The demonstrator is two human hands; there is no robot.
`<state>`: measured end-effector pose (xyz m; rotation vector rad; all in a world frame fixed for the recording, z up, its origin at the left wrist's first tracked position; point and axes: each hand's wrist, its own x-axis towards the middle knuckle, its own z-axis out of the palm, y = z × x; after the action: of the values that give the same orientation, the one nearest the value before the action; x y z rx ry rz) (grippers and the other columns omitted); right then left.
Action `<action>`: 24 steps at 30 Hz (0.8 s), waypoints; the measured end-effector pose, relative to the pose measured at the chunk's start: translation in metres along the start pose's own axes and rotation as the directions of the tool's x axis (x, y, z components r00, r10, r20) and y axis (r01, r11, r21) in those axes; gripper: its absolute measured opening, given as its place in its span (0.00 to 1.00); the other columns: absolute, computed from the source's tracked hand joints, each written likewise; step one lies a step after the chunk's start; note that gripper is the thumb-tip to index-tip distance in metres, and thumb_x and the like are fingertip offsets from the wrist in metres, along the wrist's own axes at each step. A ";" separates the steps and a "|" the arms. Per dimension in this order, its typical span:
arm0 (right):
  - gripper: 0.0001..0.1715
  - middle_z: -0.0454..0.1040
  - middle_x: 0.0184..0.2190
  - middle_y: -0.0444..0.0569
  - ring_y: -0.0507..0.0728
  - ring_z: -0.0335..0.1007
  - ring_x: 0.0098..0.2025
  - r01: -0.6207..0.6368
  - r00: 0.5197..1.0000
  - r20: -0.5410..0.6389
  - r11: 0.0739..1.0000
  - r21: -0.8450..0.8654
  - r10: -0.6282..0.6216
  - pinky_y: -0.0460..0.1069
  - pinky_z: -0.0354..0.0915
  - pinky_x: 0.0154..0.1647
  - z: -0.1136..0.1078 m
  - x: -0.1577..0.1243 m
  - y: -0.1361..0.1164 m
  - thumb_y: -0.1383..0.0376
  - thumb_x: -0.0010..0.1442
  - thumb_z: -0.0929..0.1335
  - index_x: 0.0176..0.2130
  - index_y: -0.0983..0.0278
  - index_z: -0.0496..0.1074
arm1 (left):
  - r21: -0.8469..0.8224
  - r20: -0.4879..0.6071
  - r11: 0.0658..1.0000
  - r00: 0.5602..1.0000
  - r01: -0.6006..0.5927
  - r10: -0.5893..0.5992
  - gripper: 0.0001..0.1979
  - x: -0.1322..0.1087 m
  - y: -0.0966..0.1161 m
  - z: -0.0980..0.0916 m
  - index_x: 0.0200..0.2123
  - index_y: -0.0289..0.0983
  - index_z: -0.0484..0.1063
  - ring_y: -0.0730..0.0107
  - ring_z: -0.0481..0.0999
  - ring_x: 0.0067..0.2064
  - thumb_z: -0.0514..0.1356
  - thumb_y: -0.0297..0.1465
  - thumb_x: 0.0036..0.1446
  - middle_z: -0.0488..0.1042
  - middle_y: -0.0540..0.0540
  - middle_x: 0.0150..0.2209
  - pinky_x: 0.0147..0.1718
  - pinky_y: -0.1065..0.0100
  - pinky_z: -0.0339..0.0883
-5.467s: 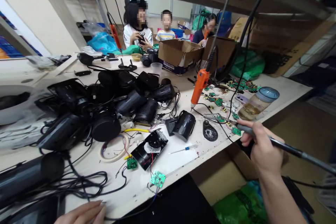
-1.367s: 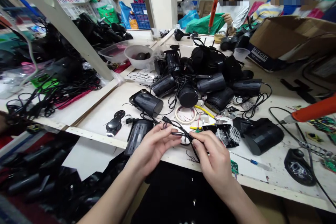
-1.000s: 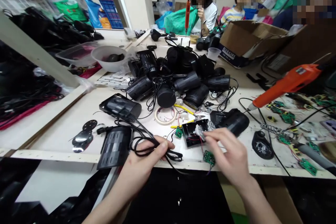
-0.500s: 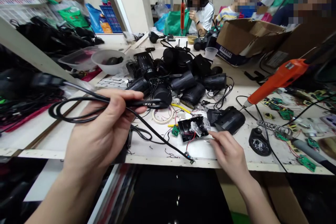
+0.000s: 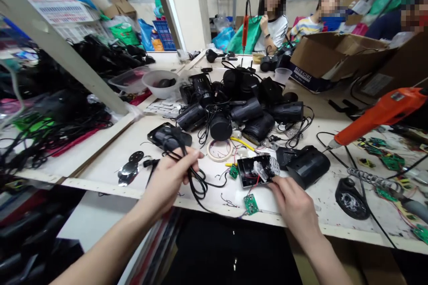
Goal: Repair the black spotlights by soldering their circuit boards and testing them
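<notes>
My left hand [image 5: 174, 176] is closed around a looped black cable [image 5: 198, 187] just above the bench's front. The cable's thin end runs toward a green circuit board [image 5: 251, 204] near the edge. My right hand [image 5: 294, 198] pinches the lower right corner of an open black plastic housing [image 5: 245, 179]. Inside that housing lie a clear whitish part and red wires; a round perforated grille is at its right end. A smaller green board [image 5: 233, 171] rests at its left side. Behind my left hand lies another black housing [image 5: 170, 137].
Several black cylindrical housings [image 5: 245, 110] are heaped mid-bench. An orange electric screwdriver [image 5: 377, 113] slants in from the right, near a soldering-iron spring holder [image 5: 372, 177]. A masking-tape roll [image 5: 220, 156], a white bowl [image 5: 160, 91] and a cardboard box [image 5: 337, 60] stand around. A co-worker [image 5: 274, 26] sits opposite.
My left hand has lowered the cable from close to the camera down toward the bench. The circuit board at the front now lies flat. My right hand stays at the housing; the view has shifted left.
</notes>
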<state>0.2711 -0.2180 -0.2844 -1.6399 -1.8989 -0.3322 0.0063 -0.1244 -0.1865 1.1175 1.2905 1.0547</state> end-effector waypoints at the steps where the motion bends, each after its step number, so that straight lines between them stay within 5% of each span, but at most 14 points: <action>1: 0.12 0.74 0.29 0.47 0.53 0.73 0.28 0.028 0.999 -0.017 1.000 0.005 -0.028 0.47 0.65 0.29 0.000 0.000 0.000 0.63 0.72 0.61 0.40 0.64 0.71 | 0.035 0.018 0.999 1.000 0.002 -0.003 0.14 -0.003 -0.004 0.002 0.29 0.36 0.75 0.75 0.64 0.24 0.68 0.41 0.49 0.68 0.53 0.20 0.19 0.76 0.55; 4: 0.09 0.74 0.30 0.46 0.53 0.74 0.29 0.102 0.992 -0.080 0.994 0.031 -0.100 0.47 0.66 0.32 -0.003 -0.002 -0.001 0.64 0.71 0.63 0.41 0.64 0.71 | 0.086 0.090 0.996 0.996 -0.020 0.012 0.10 -0.014 -0.013 0.013 0.30 0.37 0.77 0.71 0.68 0.26 0.66 0.38 0.51 0.71 0.51 0.22 0.26 0.71 0.64; 7: 0.09 0.77 0.32 0.47 0.53 0.76 0.32 0.190 0.977 -0.108 0.980 0.053 -0.183 0.47 0.66 0.37 -0.011 0.001 0.000 0.64 0.71 0.62 0.41 0.64 0.71 | 0.038 0.167 0.999 0.986 -0.006 0.000 0.13 -0.024 -0.017 0.023 0.41 0.40 0.79 0.67 0.72 0.31 0.67 0.36 0.51 0.76 0.47 0.31 0.31 0.67 0.68; 11: 0.12 0.78 0.33 0.45 0.53 0.77 0.33 0.347 0.937 -0.091 0.933 0.096 -0.338 0.48 0.66 0.38 -0.027 0.020 -0.004 0.62 0.72 0.61 0.42 0.62 0.72 | 0.013 0.233 0.999 0.972 0.034 -0.036 0.24 -0.029 -0.018 0.023 0.52 0.45 0.76 0.73 0.69 0.25 0.69 0.36 0.49 0.79 0.46 0.39 0.21 0.70 0.65; 14: 0.11 0.77 0.31 0.44 0.52 0.75 0.30 0.321 0.946 -0.098 0.932 0.167 -0.308 0.49 0.66 0.35 -0.038 0.045 -0.016 0.60 0.71 0.62 0.43 0.61 0.71 | -0.010 0.256 0.999 0.966 0.043 -0.039 0.29 -0.029 -0.010 0.011 0.56 0.45 0.73 0.74 0.70 0.25 0.69 0.37 0.49 0.79 0.45 0.40 0.18 0.74 0.64; 19: 0.04 0.74 0.29 0.44 0.51 0.72 0.28 0.392 0.920 -0.141 0.866 0.310 -0.366 0.47 0.65 0.32 -0.036 0.103 -0.060 0.65 0.68 0.65 0.41 0.61 0.70 | 0.069 0.013 0.994 0.997 -0.081 0.081 0.31 -0.027 0.023 -0.036 0.58 0.42 0.72 0.73 0.70 0.25 0.69 0.39 0.49 0.78 0.44 0.42 0.16 0.75 0.63; 24: 0.05 0.73 0.30 0.46 0.54 0.72 0.31 0.394 0.905 -0.029 0.812 0.430 -0.424 0.48 0.63 0.30 0.002 0.160 -0.137 0.66 0.66 0.65 0.36 0.61 0.70 | 0.177 -0.275 0.960 0.926 -0.216 0.259 0.26 -0.017 0.049 -0.120 0.49 0.38 0.78 0.78 0.66 0.23 0.72 0.40 0.46 0.79 0.47 0.39 0.16 0.77 0.61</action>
<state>0.1306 -0.1148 -0.1661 -0.9564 -2.1845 -0.0165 -0.1121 -0.1305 -0.1314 1.2856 1.5121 1.3682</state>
